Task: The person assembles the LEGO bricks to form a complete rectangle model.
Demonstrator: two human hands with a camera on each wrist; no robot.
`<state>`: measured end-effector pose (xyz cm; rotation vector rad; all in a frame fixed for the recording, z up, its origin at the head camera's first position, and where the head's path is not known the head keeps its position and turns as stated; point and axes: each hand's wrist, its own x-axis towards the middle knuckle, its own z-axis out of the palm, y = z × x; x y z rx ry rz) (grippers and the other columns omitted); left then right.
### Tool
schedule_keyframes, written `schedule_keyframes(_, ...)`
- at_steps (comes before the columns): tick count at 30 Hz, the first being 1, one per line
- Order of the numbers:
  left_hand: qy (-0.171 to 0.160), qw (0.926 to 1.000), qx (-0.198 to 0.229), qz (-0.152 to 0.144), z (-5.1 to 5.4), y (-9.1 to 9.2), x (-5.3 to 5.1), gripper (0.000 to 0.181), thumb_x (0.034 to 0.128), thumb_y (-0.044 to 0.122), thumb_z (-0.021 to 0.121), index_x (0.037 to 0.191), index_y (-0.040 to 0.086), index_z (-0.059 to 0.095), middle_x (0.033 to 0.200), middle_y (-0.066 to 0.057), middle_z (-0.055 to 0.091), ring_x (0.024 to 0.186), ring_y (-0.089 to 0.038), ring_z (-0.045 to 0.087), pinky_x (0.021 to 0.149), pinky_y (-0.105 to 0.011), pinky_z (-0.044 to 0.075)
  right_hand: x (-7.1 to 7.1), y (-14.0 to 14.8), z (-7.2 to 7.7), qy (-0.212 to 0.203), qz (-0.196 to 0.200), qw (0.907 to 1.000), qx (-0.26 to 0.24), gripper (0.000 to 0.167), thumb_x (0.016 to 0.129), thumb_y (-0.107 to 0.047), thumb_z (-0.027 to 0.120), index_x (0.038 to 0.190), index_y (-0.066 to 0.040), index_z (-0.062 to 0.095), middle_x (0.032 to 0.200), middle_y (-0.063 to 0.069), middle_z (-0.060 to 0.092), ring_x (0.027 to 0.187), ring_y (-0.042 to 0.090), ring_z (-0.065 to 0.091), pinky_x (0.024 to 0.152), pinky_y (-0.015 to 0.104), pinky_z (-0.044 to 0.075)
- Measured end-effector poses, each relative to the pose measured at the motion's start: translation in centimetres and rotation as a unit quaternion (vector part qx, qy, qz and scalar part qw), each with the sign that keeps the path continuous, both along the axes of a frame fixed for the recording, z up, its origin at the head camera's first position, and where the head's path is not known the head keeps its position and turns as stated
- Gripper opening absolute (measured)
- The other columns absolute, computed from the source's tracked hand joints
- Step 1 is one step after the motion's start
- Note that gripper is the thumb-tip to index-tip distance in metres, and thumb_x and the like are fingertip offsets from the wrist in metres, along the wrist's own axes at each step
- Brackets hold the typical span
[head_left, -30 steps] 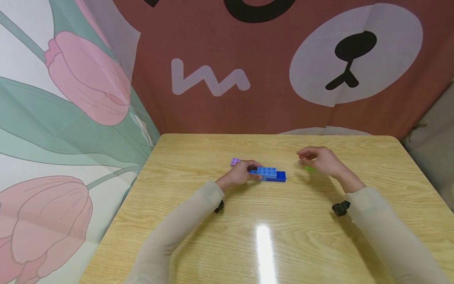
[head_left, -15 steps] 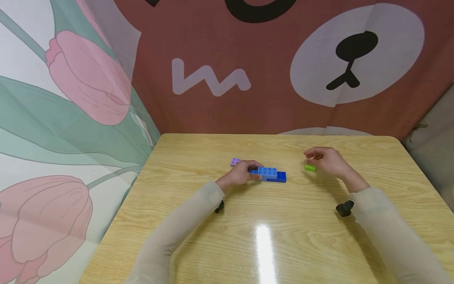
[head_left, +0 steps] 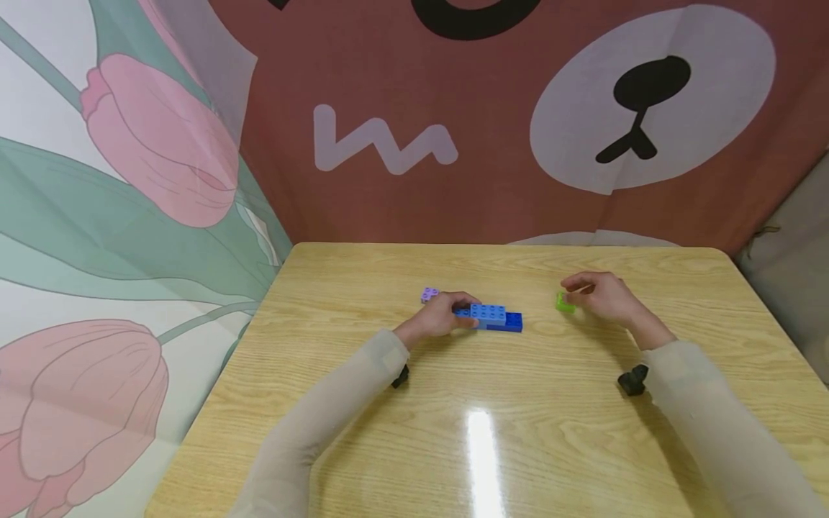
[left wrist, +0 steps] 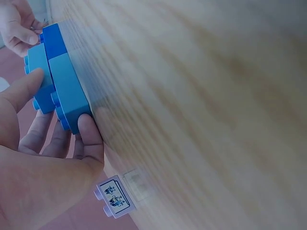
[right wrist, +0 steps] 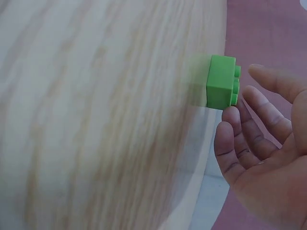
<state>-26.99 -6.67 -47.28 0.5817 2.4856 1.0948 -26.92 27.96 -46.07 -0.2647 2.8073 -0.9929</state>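
Note:
My left hand (head_left: 442, 315) grips the left end of a row of joined toy bricks (head_left: 488, 314) lying on the table. In the left wrist view, light-blue bricks (left wrist: 69, 88) are joined to a dark-blue brick (left wrist: 56, 40), with the thumb on one side and fingers on the other. My right hand (head_left: 602, 296) hovers to the right of a green brick (head_left: 565, 305), fingers loosely bent. In the right wrist view, the green brick (right wrist: 221, 82) rests on the table, its studs facing the hand's parted thumb and fingers; no grip on it shows.
A small purple brick (head_left: 429, 295) stands behind the left hand; the left wrist view shows a printed face on it. The wooden table (head_left: 550, 432) ends at a brown bear-print cloth (head_left: 388, 208), with a tulip-print cloth (head_left: 162, 144) to the left.
The right hand has moved to the right and slightly nearer, uncovering more of the green brick. The left hand and the joined blue bricks stay in place.

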Motion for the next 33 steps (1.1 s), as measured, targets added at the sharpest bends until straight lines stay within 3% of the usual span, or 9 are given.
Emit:
schedule_keyframes(14, 0.002, 1.0000, 0.004, -0.004, -0.1, -0.1, 0.0, 0.037, 0.0926, 0.029, 0.073, 0.129, 0.025, 0.065, 0.131, 0.003, 0.065, 0.120, -0.014, 0.059, 0.103, -0.034, 0.050, -0.1, 0.1, -1.0, -0.027, 0.020, 0.9994, 0.000, 0.042, 0.095, -0.018, 0.068, 0.134, -0.004, 0.060, 0.134, 0.024, 0.059, 0.115, 0.040, 0.059, 0.088, 0.047, 0.055)
schedule_keyframes(27, 0.001, 1.0000, -0.001, -0.002, 0.1, 0.0, 0.1, 0.037, 0.0927, 0.028, 0.072, 0.128, 0.024, 0.066, 0.131, 0.002, 0.065, 0.115, -0.012, 0.060, 0.103, -0.034, 0.049, 0.1, -0.1, -0.4, -0.021, 0.019, 0.9995, 0.011, 0.041, 0.095, -0.019, 0.067, 0.133, -0.005, 0.061, 0.133, 0.024, 0.059, 0.113, 0.040, 0.060, 0.086, 0.048, 0.055)
schedule_keyframes(33, 0.004, 1.0000, -0.002, -0.004, 0.0, -0.1, 0.0, 0.037, 0.0927, 0.029, 0.072, 0.128, 0.025, 0.065, 0.131, 0.003, 0.065, 0.117, -0.012, 0.060, 0.104, -0.034, 0.049, 0.2, -0.5, 0.1, -0.011, 0.023, 0.9996, 0.010, 0.041, 0.095, -0.020, 0.068, 0.133, -0.006, 0.062, 0.132, 0.023, 0.060, 0.112, 0.037, 0.061, 0.083, 0.043, 0.056)
